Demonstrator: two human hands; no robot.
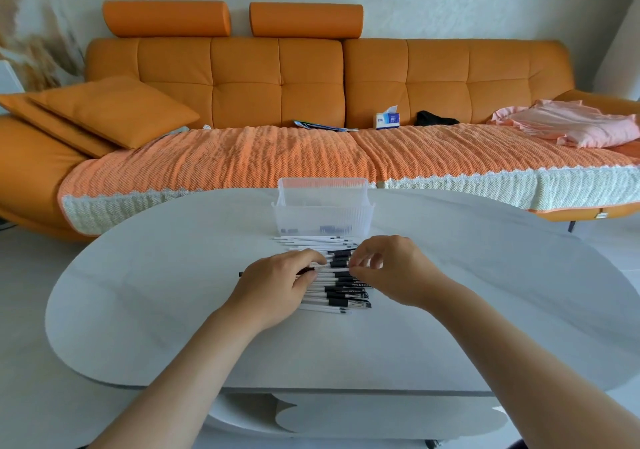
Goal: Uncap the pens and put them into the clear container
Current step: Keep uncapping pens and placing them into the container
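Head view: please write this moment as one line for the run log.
pens: piled on table | left hand: grips pen | right hand: over pens, grasp unclear | container: upright behind pens

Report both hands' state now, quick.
Left hand: holding a pen over the pen pile.
Right hand: fingers curled at that pen's cap end, but blurred; whether it grips cannot be told.

Worktop [138,292]: smooth, matt, pale grey.
Container [323,206]: clear ribbed plastic, faintly glossy.
Pens [332,301]: smooth white plastic barrels, black plastic caps.
Sofa [242,78]: orange leather-like upholstery, tufted, soft sheen.
Seat cover [277,157]: coarse crinkled orange cloth, white lacy edging.
Pink garment [571,126]: soft matt cloth.
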